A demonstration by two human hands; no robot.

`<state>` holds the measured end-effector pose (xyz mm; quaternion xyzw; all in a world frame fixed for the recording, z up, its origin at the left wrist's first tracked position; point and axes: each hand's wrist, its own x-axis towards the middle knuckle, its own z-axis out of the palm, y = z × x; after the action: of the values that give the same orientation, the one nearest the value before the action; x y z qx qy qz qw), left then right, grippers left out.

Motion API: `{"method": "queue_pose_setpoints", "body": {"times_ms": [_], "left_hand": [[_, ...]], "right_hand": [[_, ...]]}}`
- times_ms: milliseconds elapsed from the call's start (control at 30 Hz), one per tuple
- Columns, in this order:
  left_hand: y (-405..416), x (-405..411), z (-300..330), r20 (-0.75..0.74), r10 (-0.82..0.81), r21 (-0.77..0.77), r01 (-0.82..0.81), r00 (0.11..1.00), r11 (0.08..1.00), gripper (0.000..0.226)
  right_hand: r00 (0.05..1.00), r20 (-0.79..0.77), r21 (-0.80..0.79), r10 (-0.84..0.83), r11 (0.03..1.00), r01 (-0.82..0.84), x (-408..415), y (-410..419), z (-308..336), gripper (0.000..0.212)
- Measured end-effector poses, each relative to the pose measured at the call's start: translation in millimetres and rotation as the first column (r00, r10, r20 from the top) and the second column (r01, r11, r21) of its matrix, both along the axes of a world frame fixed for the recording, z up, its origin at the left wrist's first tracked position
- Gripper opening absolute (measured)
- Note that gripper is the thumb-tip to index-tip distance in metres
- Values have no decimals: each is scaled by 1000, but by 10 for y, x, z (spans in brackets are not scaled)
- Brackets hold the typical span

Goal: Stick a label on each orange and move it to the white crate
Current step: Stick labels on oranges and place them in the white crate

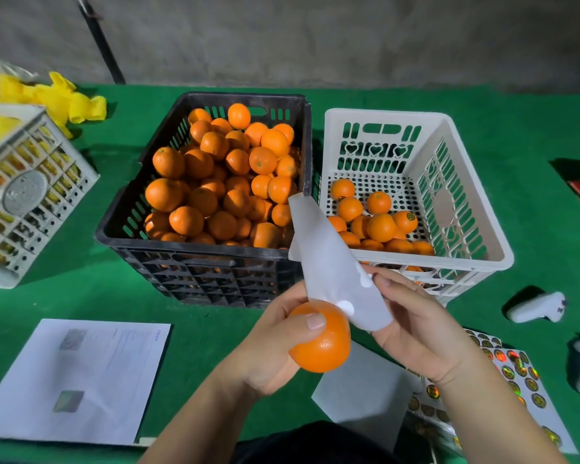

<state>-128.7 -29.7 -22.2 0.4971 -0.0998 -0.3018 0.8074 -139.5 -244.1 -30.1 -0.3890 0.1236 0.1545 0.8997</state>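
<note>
the tabletop [81, 296] wears a green cloth, matt and felt-like. the black crate [141, 209] is moulded plastic with a dull, scuffed rim; the white crate [482, 229] is smoother plastic with a faint sheen. the held orange [325, 346] has finely dimpled, slightly shiny peel. the backing strip [329, 262] looks like waxy, semi-translucent paper, smooth. near the right front corner the sticker sheet [519, 380] carries glossy holographic foil labels. toward the left front edge, the printed sheet [81, 380] is plain matt paper. the yellow netting [67, 98] at the far left corner is soft foam mesh.
</note>
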Motion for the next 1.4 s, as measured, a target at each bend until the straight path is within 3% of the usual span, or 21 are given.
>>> {"method": "queue_pose_setpoints", "body": {"times_ms": [100,167,233,300,400,500,633,700,833,967,1133,1233,1300,1400], "left_hand": [[19,12,5,-33,15,-21,-16,999,1000,61],[17,20,-14,-66,62,-40,-65,996,997,60],[-3,27,3,-115,138,-17,-141,984,990,42],[-53,23,4,-174,184,6,-186,967,983,23],[-161,11,24,-265,260,61,-253,928,965,28],[-251,-22,77,-236,223,1,-229,946,973,37],[-239,-49,-33,-231,180,-36,-193,956,981,49],[-227,-36,-81,-258,176,-39,-193,950,980,44],[-229,-10,-99,-386,227,-34,-259,894,965,43],[-273,-38,-62,-425,241,5,-264,873,965,45],[-298,-27,-108,-412,293,101,-276,863,956,55],[-311,27,-216,-333,398,272,-318,855,908,43],[-295,54,-263,-279,440,327,-347,854,879,35],[-240,79,-329,-267,402,312,-316,876,896,47]], "right_hand": [[995,-19,-20,-99,995,99,17,-6,60,25],[975,26,-243,-220,945,220,34,-19,103,16],[915,200,-542,-350,739,401,20,-37,177,12],[816,445,-641,-370,505,578,-45,-38,280,11],[736,666,-632,-125,430,645,-190,177,437,5],[653,728,-683,209,300,666,-270,425,378,9],[659,625,-769,418,184,613,-283,480,241,18],[635,578,-776,512,107,621,-285,424,215,22],[617,450,-759,646,-87,645,-289,362,108,53],[685,393,-819,613,-105,564,-267,337,-87,81],[709,453,-852,540,29,522,-297,274,-176,67],[682,586,-787,438,105,608,-214,171,-123,66],[671,640,-744,375,83,663,-62,47,-70,67],[690,619,-751,376,24,660,247,-198,20,66]]}}
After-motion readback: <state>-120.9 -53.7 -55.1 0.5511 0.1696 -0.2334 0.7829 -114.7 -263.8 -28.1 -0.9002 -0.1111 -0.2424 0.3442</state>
